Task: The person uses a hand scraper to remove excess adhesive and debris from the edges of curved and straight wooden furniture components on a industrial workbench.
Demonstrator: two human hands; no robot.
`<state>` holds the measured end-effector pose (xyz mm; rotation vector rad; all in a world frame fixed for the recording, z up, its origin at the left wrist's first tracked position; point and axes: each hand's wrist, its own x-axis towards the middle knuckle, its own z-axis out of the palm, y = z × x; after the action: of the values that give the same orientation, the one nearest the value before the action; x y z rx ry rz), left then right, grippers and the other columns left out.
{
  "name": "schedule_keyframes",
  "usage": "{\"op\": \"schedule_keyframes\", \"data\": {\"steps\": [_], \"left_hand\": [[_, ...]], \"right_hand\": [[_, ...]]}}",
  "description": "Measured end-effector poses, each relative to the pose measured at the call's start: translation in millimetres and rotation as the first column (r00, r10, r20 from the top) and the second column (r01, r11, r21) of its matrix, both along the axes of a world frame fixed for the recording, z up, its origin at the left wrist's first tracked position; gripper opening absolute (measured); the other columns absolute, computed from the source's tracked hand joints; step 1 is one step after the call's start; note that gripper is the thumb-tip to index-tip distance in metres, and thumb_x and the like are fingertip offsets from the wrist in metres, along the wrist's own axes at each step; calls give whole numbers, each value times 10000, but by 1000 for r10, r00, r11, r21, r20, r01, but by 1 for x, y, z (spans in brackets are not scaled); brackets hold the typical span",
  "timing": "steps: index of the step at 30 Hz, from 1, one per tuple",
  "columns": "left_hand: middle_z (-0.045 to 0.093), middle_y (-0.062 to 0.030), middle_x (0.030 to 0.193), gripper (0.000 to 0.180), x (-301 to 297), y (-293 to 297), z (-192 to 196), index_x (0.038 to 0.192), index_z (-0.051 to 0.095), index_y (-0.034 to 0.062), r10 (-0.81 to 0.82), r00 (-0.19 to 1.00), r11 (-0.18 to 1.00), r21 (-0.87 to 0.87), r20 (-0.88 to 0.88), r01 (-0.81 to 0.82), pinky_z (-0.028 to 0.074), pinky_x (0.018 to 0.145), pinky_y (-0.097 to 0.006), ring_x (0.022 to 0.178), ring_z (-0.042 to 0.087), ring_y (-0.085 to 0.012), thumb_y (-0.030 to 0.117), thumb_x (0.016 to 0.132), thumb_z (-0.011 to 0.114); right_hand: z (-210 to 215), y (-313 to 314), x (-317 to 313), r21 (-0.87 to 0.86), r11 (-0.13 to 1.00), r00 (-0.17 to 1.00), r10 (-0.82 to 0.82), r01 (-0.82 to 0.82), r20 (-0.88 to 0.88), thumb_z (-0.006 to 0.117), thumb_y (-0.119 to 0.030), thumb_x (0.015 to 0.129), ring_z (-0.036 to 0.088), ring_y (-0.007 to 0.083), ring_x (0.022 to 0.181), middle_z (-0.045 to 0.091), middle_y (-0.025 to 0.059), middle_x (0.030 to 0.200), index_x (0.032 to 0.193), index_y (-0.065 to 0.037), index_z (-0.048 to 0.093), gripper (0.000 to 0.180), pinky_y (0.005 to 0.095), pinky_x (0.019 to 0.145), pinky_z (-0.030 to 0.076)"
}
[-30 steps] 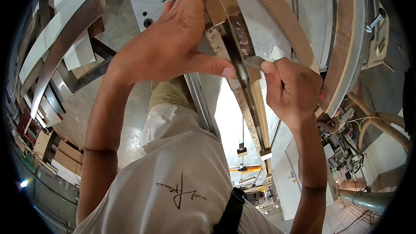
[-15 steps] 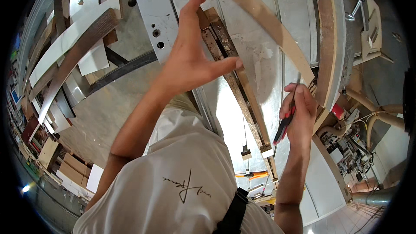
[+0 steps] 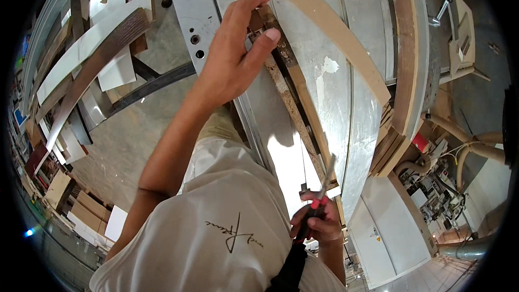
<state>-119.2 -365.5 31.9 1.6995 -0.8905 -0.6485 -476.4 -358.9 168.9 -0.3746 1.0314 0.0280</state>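
A long, narrow wooden piece (image 3: 292, 84) with two strips and a dark groove between them lies lengthwise on the metal machine table (image 3: 346, 146). My left hand (image 3: 230, 59) grips its far end, the fingers curled over the tip and the thumb on top. Close to my body, beside the piece's near end, my right hand (image 3: 321, 224) is closed round the red-and-black handle of a screwdriver (image 3: 315, 209). Its metal shaft points up and away from me, over the near end of the wood. A curved tan board (image 3: 324, 21) rests on the table farther right.
Several curved boards and offcuts (image 3: 92, 70) are stacked at the left. Along the table's right side stands a thick curved wooden form (image 3: 403, 48). Hoses (image 3: 470, 143) and machinery are beyond it, with a white cabinet (image 3: 386, 227) at the lower right.
My left hand has gone from spread above the wooden piece to holding its far end. My right hand has moved the screwdriver left and toward my body, from beside the curved tan board.
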Motion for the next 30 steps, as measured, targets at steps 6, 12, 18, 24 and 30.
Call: {"op": "schedule_keyframes", "data": {"steps": [6, 12, 18, 24, 30], "left_hand": [[371, -221, 1505, 1243, -1, 4, -14, 1578, 244, 30, -66, 998, 993, -100, -9, 65, 368, 1163, -446, 1399, 422, -369, 566, 681, 918], [351, -180, 1544, 1644, 1, 4, -22, 1622, 148, 136, -86, 987, 995, -41, 133, 92, 382, 1176, -505, 1447, 379, -385, 699, 321, 979], [361, -157, 1505, 1568, -2, 0, -24, 1563, 176, 88, -100, 988, 995, 1, 114, 100, 417, 1138, -480, 1381, 435, -343, 616, 350, 1018], [382, -146, 1471, 1476, -2, 0, -25, 1536, 204, 77, -95, 988, 995, -10, 122, 97, 421, 1105, -433, 1329, 464, -309, 539, 408, 1035], [402, -138, 1448, 1442, 2, 0, -24, 1526, 219, 74, -121, 981, 992, -29, 151, 127, 434, 1090, -416, 1306, 474, -295, 508, 424, 1041]], "right_hand": [[-14, -80, 49, -731, 488, 878, 307, -477, -368, 510, -396, 1076, 605, 109, 787, 642, 83, 925, 1483, 53, 425, 612, 279, 671, 509], [-52, -123, 119, -704, -387, 649, 285, -596, -706, 731, -200, 904, 588, 254, 831, 607, 92, 1021, 1385, -131, 645, 493, 382, 733, 515], [-67, -123, 123, -677, -569, 671, 271, -466, -690, 832, -114, 772, 583, 238, 814, 600, 61, 1012, 1261, -152, 721, 502, 368, 698, 508], [-73, -121, 124, -678, -548, 689, 232, -490, -686, 851, -117, 748, 583, 220, 797, 596, 42, 992, 1247, -159, 737, 513, 357, 684, 509], [-72, -121, 128, -668, -549, 684, 220, -503, -696, 856, -114, 751, 582, 210, 777, 595, 34, 969, 1228, -158, 749, 491, 347, 662, 510]]}}
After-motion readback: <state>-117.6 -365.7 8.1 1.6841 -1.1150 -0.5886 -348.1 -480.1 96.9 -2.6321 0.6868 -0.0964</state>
